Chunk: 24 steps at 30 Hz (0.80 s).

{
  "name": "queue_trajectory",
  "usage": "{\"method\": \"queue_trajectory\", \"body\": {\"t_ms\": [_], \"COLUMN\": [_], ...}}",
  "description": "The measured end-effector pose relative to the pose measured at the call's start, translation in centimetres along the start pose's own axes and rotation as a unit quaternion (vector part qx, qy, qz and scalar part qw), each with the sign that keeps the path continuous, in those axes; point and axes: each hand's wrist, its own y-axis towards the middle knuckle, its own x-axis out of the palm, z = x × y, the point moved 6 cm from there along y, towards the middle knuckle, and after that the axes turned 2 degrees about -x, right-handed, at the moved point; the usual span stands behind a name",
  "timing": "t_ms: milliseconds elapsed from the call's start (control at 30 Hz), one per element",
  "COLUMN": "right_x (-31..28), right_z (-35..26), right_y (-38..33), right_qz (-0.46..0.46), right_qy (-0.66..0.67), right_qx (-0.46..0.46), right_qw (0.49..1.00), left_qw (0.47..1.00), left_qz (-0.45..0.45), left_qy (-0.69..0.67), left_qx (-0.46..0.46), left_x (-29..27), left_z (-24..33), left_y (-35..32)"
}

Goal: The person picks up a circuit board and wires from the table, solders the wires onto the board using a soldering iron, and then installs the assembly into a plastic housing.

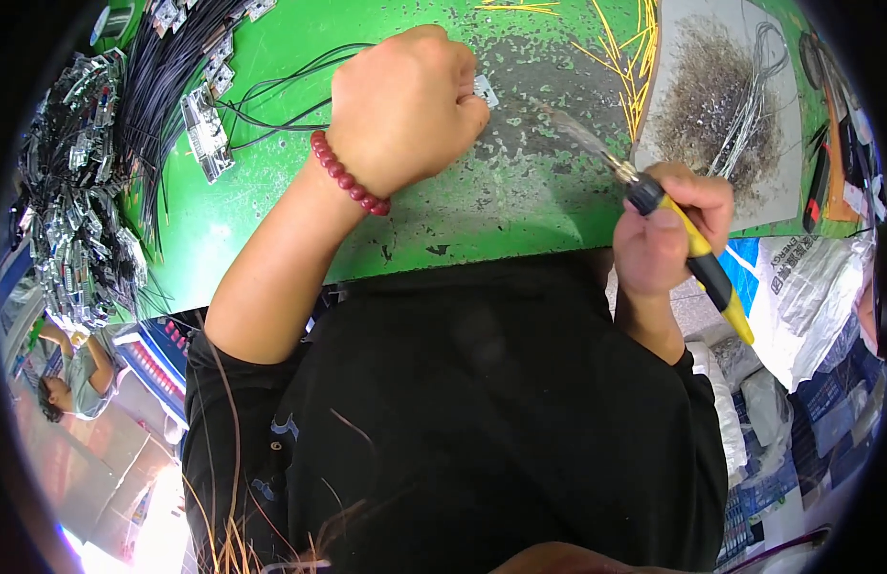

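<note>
My left hand is closed in a fist on the green worktop, pinching a small clear part that black wires lead to. A red bead bracelet circles that wrist. My right hand grips a soldering iron with a yellow and black handle. Its metal tip points up and left, a short way right of the small part, not touching it.
A large bundle of black wires with clear connectors lies at the left. Yellow wire pieces and a grey mat with metal scraps sit at the upper right. Plastic bags lie right. Another person is at the lower left.
</note>
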Motion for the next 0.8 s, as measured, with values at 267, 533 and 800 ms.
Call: {"method": "queue_trajectory", "body": {"t_ms": [267,533,800], "right_x": [-8.5,-17.1,-18.8], "right_z": [-3.8,-4.7,-3.8], "right_y": [1.4,-0.7,-1.8], "right_qz": [0.073,0.125,0.134], "right_qy": [-0.030,-0.145,-0.136], "right_qx": [-0.063,-0.030,-0.017], "right_qw": [0.995,0.981,0.981], "left_qw": [0.995,0.993,0.993], "left_qz": [-0.085,-0.103,-0.096], "left_qy": [0.003,-0.014,-0.039], "left_qx": [-0.044,-0.056,-0.065], "left_x": [0.0,0.2,0.4], "left_z": [-0.2,0.0,-0.3], "left_y": [1.0,1.4,1.0]}}
